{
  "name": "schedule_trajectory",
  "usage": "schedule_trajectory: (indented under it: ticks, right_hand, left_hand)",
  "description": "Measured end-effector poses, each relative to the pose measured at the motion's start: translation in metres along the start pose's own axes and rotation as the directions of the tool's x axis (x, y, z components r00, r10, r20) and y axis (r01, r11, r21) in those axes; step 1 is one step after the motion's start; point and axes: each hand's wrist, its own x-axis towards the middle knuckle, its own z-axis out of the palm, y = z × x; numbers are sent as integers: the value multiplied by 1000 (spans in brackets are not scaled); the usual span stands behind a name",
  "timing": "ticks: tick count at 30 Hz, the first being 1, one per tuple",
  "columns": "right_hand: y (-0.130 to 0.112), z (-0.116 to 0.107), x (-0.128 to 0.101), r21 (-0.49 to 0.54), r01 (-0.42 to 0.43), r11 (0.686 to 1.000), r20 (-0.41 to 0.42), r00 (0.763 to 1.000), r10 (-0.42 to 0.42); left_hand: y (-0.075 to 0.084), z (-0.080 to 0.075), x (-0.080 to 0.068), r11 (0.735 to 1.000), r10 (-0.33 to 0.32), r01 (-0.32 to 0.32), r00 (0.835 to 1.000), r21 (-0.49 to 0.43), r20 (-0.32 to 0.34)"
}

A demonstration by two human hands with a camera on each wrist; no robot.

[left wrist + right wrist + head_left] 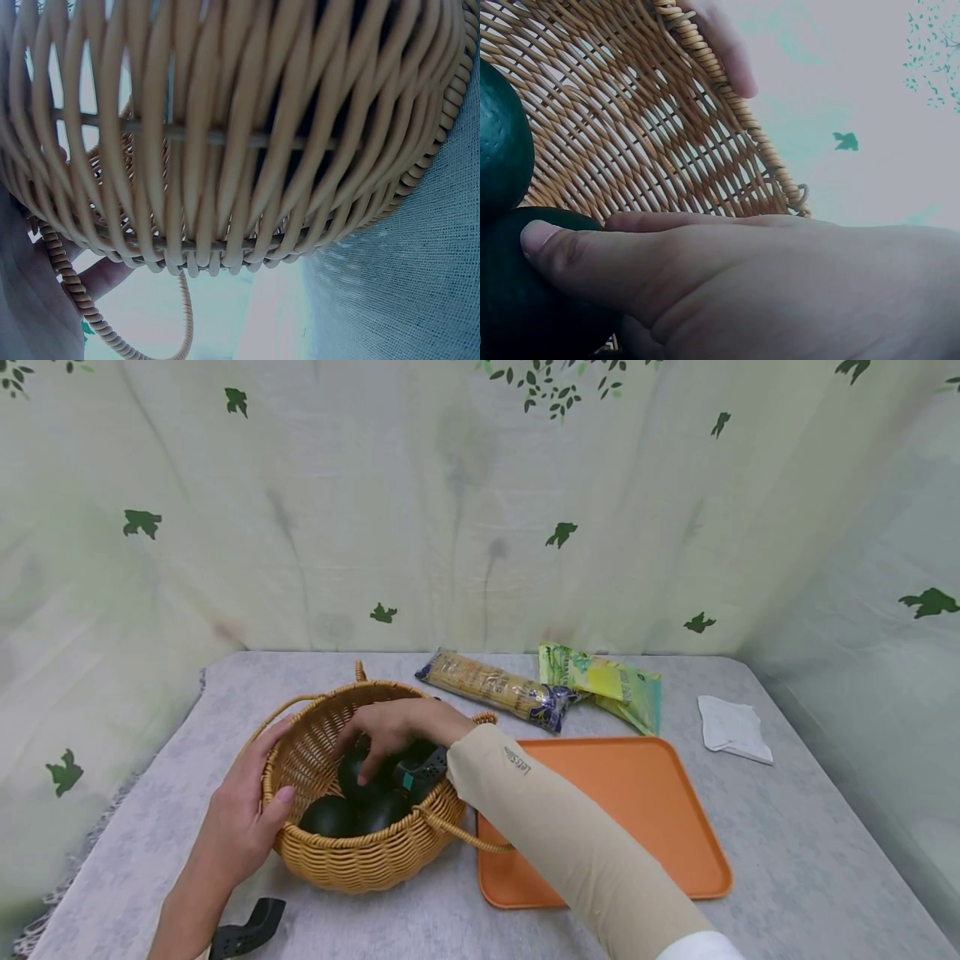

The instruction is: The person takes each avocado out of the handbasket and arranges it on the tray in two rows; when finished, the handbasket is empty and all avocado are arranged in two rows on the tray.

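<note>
A round wicker basket [360, 864] stands at the left of the table, its handles folded down outward. Several smooth dark green avocados [327, 816] lie in it. My left hand [243, 810] holds the basket's left rim, with the thumb at the inner side and the fingers along the outside. Reaching in over the right rim, my right hand [390, 731] grips one dark avocado [547, 300], its thumb pressed on the top. The other fingers are mostly hidden behind that fruit. A second avocado [502, 139] sits right beside it in the right wrist view.
An orange tray [637, 793] lies right of the basket, partly under my right forearm. Behind it are a long pack of dry noodles [495, 685] and a green-yellow packet [600, 681]. White folded tissue [733, 728] lies at the far right. Patterned cloth walls [465, 510] enclose the table.
</note>
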Motion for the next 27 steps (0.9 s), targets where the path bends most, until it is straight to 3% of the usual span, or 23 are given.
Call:
schedule_trajectory:
  ticks: [9,27]
  right_hand:
    - [0,-2,-2,19,22,1000,25,999,-23]
    - [-3,-8,-7,-35,93,995,-61,994,-95]
  left_hand:
    - [3,-3,1,1000,-4,4,1000,6,2]
    - [4,-1,-1,1000,-15,15,1000,14,9]
